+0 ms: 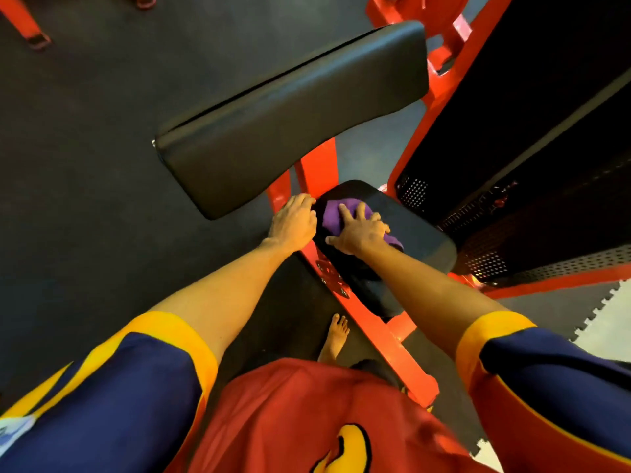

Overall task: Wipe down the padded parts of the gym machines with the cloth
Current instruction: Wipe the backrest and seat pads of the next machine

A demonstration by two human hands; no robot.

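Observation:
A purple cloth (333, 215) lies bunched on the low black seat pad (415, 233) of a red-framed machine. My right hand (358, 230) presses flat on the cloth with fingers spread. My left hand (293, 220) grips the left edge of the same seat pad, fingers curled over its rim. A long black back pad (290, 117) slants above and to the left of the seat.
Red steel frame (375, 332) runs under the seat toward me. A black perforated weight-stack cover (512, 199) stands right. Dark rubber floor (85, 199) spreads left. My bare foot (336, 336) stands beside the frame. Other red machine legs (24, 22) sit far left.

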